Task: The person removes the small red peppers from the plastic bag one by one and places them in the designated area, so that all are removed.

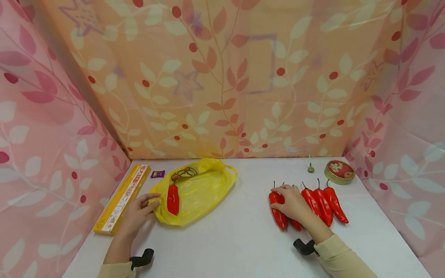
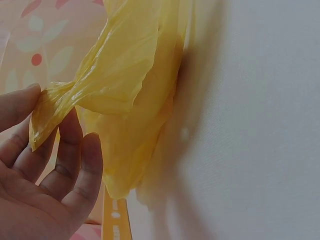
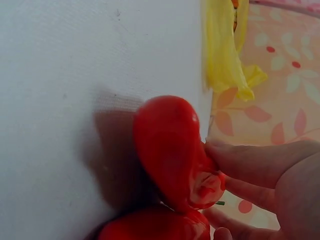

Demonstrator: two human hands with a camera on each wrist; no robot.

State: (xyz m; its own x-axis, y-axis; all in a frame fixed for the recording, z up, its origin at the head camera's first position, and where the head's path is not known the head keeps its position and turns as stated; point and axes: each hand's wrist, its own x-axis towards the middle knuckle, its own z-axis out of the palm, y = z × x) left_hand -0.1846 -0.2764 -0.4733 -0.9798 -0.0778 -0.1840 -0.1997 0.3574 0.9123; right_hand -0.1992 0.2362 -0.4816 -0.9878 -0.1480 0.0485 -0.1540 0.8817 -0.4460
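A yellow plastic bag [image 1: 205, 197] lies spread with its mouth open, and one red chili pepper [image 1: 172, 201] is on it at the left. My left hand [image 1: 138, 213] pinches the bag's near left edge; the left wrist view shows the gathered film [image 2: 75, 92] between thumb and fingers. At the right, my right hand [image 1: 293, 202] grips the leftmost chili pepper [image 1: 277, 214] of a row, thumb on its side. Touching it in the right wrist view is another pepper [image 3: 155, 225], partly covered by the hand in the head view. More peppers [image 1: 323, 208] lie just right of the hand.
A long yellow pasta box [image 1: 123, 199] lies left of the bag, with a small purple packet [image 1: 158, 174] behind it. At the back right are a round red-lidded tin [image 1: 340, 172] and a small green-stemmed item [image 1: 310, 168]. Patterned cloth walls [image 1: 222, 116] enclose the white table [image 1: 222, 247].
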